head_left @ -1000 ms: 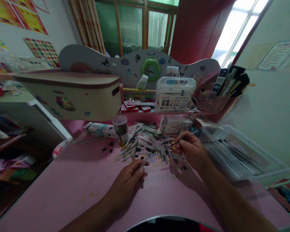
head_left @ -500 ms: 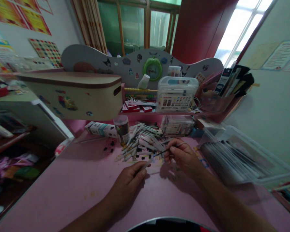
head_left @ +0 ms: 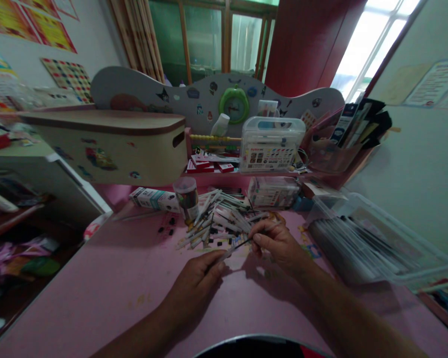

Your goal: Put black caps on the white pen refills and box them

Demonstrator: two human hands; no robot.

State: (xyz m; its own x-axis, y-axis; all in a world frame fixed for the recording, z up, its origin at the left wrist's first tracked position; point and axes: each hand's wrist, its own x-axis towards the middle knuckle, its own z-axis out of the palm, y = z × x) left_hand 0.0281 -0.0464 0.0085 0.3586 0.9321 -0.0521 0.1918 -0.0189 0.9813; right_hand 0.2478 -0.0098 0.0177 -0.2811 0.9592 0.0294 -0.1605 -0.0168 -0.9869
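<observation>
My left hand (head_left: 203, 272) is closed around a whitish translucent pen barrel (head_left: 227, 252) that points up to the right. Pinched in my right hand (head_left: 274, 242) is a thin dark pen refill (head_left: 243, 243). Its tip meets the open end of the barrel; how deep it sits inside I cannot tell. Just beyond both hands lies a loose pile of pale pen barrels (head_left: 224, 209) mixed with dark thin rods. Several small black caps (head_left: 219, 243) are scattered at the front of that pile, and more black caps (head_left: 170, 231) lie to its left.
A clear jar (head_left: 186, 199) and a long box (head_left: 155, 199) stand left of the pile. On the right, a clear plastic bin (head_left: 429, 261) holds many pens. Behind are a transparent case (head_left: 272, 144), a cream storage box (head_left: 134, 154) and a green clock (head_left: 234, 106) on the pink desk (head_left: 108, 283).
My right hand has moved left and slightly down toward my left hand. The refill's tip, apart from the barrel before, now meets its end. My left hand has barely moved.
</observation>
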